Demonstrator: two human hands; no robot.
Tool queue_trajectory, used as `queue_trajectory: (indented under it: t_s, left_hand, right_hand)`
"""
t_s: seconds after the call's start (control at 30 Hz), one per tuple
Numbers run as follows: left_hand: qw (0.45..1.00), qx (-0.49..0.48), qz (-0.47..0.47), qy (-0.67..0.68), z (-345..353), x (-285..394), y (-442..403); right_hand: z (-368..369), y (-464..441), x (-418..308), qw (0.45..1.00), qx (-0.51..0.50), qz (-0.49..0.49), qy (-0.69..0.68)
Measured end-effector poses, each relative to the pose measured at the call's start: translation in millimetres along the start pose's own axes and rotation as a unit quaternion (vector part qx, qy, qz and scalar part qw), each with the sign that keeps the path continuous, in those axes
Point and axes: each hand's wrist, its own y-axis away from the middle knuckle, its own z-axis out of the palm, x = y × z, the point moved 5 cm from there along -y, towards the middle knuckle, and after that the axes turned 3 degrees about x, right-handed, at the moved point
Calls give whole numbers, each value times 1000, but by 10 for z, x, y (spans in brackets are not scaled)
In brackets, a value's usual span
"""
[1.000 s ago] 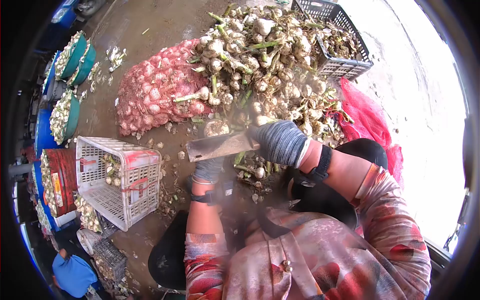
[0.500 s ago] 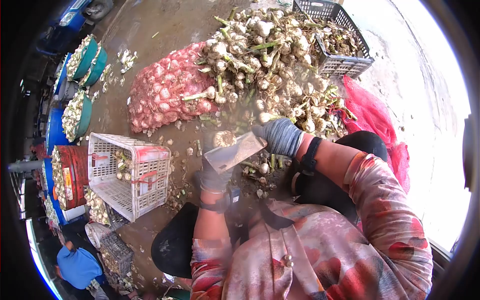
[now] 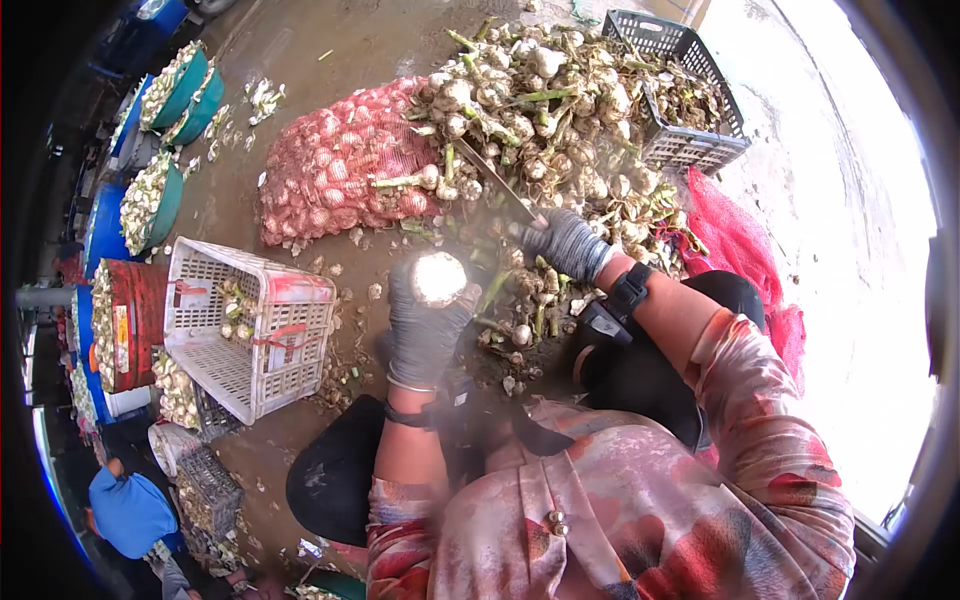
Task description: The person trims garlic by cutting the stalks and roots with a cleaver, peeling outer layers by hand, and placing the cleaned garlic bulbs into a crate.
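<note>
My left hand [image 3: 425,335], in a grey glove, is closed round a white garlic bulb [image 3: 438,279], whose pale cut face points up. My right hand [image 3: 566,244], gloved in grey knit, grips a knife [image 3: 498,182]. Its blade slants up and left over the edge of a heap of garlic [image 3: 560,110] with stalks and roots on, apart from the bulb. Cut green stalks [image 3: 545,310] and a few bulbs lie on the ground between my hands and my knee.
A red mesh sack of garlic [image 3: 345,165] lies left of the heap. A white plastic crate [image 3: 250,345] on the left holds a few bulbs. A black crate [image 3: 690,145] holds scraps. Pink netting [image 3: 745,240] lies right. A person in blue [image 3: 133,510] is at lower left.
The knife has moved from beside the bulb up and away, its blade now pointing up-left. The bulb's top now shows a clean white face. My left hand is slightly left.
</note>
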Motion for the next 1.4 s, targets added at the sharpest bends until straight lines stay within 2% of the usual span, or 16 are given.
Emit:
queue_trajectory:
  t_s: [0.17, 0.23, 0.27, 0.3, 0.33, 0.43, 0.5, 0.53, 0.7, 0.83, 0.9, 1.07, 1.2, 1.27, 1.3, 1.4]
  left_hand:
    - [921, 9, 257, -292, 200, 337, 15]
    - [970, 10, 194, -149, 149, 224, -32]
    - [987, -55, 28, 145, 145, 53, -52]
    - [888, -112, -141, 423, 229, 1, -22]
    - [864, 2, -245, 441, 211, -287, 33]
    - [849, -91, -267, 446, 329, -425, -33]
    - [975, -146, 55, -157, 196, 39, -40]
    - [980, -173, -14, -93, 208, 60, -41]
    - [988, -53, -129, 60, 123, -512, 8]
    - [991, 57, -101, 64, -494, -355, -136]
    - [938, 196, 9, 284, -1265, -270, -368]
    - [742, 337, -85, 573, -2160, -802, -709]
    - [952, 108, -188, 217, -88, -1007, -883]
    - [970, -20, -212, 112, 838, -1123, -884]
    - [997, -42, -29, 61, 1194, -1560, -1042]
    - [939, -72, 32, -335, 1724, -1285, -1051]
  right_hand:
    - [312, 330, -580, 977, -134, 83, -140]
    - [325, 239, -607, 983, -81, -43, -156]
    - [285, 234, -659, 971, -23, -165, -172]
    - [303, 226, -615, 971, -26, -163, -172]
    - [303, 236, -590, 976, -17, -194, -94]
    - [248, 329, -713, 975, -43, -217, 6]
    - [172, 440, -827, 973, -105, -178, 107]
    - [196, 426, -791, 964, -78, -208, 149]
    - [144, 310, -635, 946, -39, -218, 238]
    - [-13, -35, 5, 918, -137, 24, 372]
    - [-230, 42, -214, 932, -86, 10, 353]
    - [-659, 141, -475, 991, 125, -23, 34]
    - [-820, 191, -734, 979, 178, -43, 92]
    - [-859, 138, -645, 974, 203, -94, 47]
    - [-876, 123, -608, 971, 212, -104, 43]
    - [-908, 48, -399, 974, 219, -64, -2]
